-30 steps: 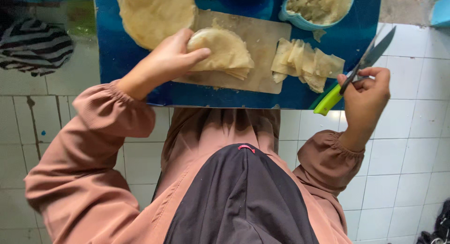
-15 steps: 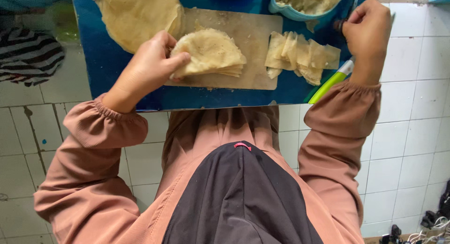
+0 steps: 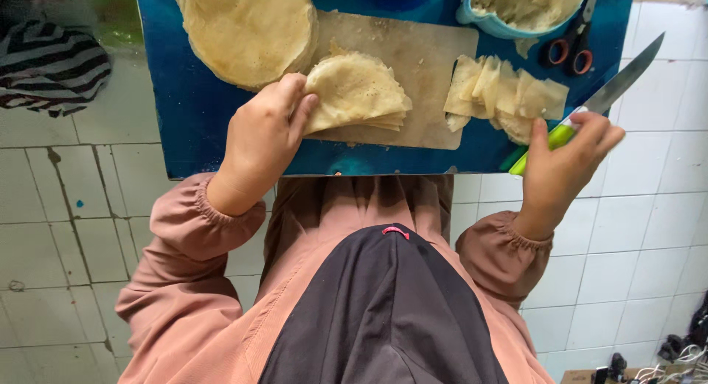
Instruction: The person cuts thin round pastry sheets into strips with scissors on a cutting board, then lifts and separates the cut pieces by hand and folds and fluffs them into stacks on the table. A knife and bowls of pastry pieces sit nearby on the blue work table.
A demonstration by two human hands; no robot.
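My left hand (image 3: 262,137) rests on a folded stack of thin flatbreads (image 3: 358,93), pinning its near edge to a brown cutting board (image 3: 424,56). My right hand (image 3: 564,163) grips a knife (image 3: 601,104) by its green handle, blade pointing up and to the right, just off the low blue table (image 3: 195,111). A pile of cut flatbread pieces (image 3: 505,96) lies at the board's right end, close to my right hand's fingers.
A round stack of whole flatbreads (image 3: 247,30) sits at the table's far left. A blue bowl (image 3: 516,8) holds more cut pieces, with scissors (image 3: 571,45) beside it. Striped cloth (image 3: 48,60) lies on the white tiled floor (image 3: 634,229).
My right hand came down from beside the bowl to the table's right edge, the knife blade now showing. My left hand kept its hold on the folded flatbreads.
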